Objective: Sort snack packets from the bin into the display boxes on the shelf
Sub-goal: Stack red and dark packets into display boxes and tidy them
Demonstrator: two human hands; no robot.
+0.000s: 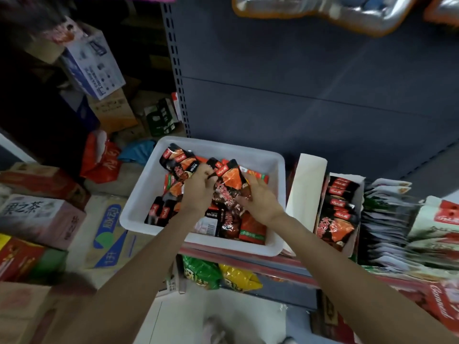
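Both hands in white bin [139, 194], L grip [198, 184] clutching black-orange pkts [178, 165], R grip [258, 197] loose on pkt [229, 177]

Smooth white plastic bin [139, 204], glossy foil-like snack packets [229, 175], matt cardboard display box [323, 194]
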